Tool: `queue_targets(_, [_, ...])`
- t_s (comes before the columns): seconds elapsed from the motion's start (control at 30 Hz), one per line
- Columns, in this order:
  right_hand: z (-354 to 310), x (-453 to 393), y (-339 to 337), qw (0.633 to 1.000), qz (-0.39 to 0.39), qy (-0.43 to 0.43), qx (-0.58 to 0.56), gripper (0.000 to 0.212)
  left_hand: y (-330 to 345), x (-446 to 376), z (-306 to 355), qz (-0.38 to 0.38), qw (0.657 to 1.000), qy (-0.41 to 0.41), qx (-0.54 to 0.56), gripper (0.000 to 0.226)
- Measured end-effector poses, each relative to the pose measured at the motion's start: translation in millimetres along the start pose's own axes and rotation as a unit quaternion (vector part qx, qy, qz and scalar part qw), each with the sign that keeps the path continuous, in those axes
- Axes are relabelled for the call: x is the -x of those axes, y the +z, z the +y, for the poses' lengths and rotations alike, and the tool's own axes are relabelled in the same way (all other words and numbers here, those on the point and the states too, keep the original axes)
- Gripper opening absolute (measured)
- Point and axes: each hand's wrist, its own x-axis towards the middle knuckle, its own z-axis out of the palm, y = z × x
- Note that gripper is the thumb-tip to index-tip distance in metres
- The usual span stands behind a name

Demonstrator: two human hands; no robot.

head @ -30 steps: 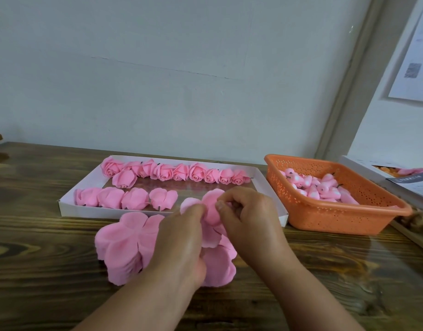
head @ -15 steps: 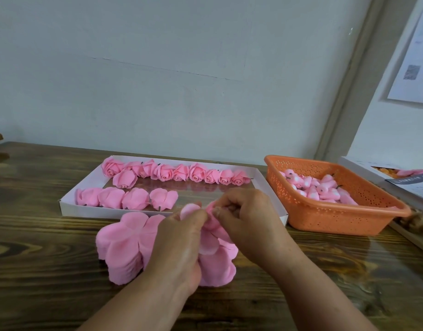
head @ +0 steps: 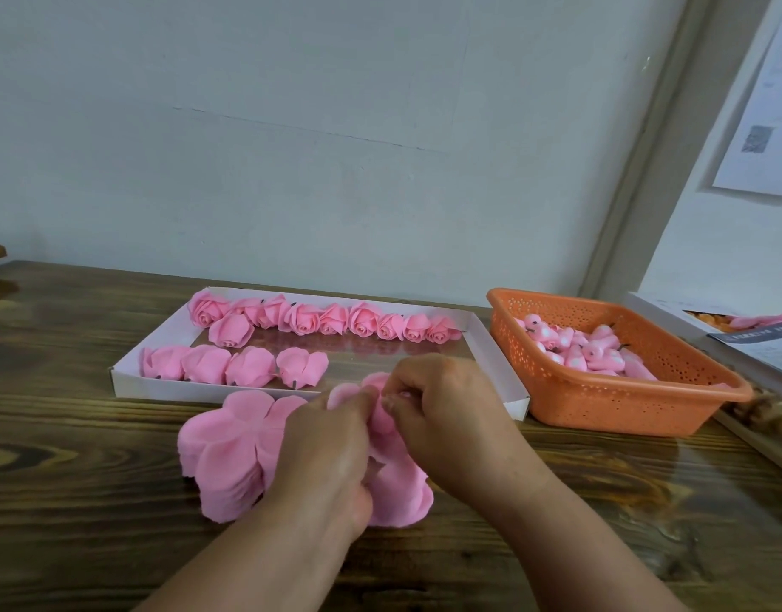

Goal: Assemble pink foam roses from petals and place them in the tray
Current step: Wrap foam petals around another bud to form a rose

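At the table's near centre, a pink petal piece [head: 382, 417] was pinched from both sides: left hand [head: 332, 452] thumb and fingers curled onto its left edge, right hand [head: 446, 417] fingertips closed on its top right. It was held just above the petal stack [head: 230, 452], whose lower lobes showed at 5 o'clock of the hands. What sat inside the fold could not be seen.

Judgement: petals were being wrapped into a bud. Wrap should be kept tight at the base, each lobe overlapped evenly, foam not creased; light pinch only, since foam tears and dents.

Tray [head: 499, 377] lay at 12 o'clock, just beyond the hands, with a back row of finished roses [head: 318, 320] and four in the front row [head: 234, 366]; next slot looked to be right of those. Orange basket [head: 623, 404] of cores [head: 579, 346] sat at 2 o'clock, beside the tray.
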Motion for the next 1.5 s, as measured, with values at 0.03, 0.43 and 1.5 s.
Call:
queue_targets(0.03, [0,0,1,1.0,0.0,-0.001,-0.006,0.016,-1,4,1,0.009,1.0,0.019,-0.006,0.009])
queue_targets(0.43, [15,-6,-6,0.99,-0.002,0.086,-0.112,0.002,-6,19,8,-0.064,0.997,0.045,-0.008,0.022])
queue_targets(1.5, [32,7,0,0.937,-0.05,0.016,-0.345,0.003,-11,17,20,-0.086,0.99,-0.102,0.043,0.01])
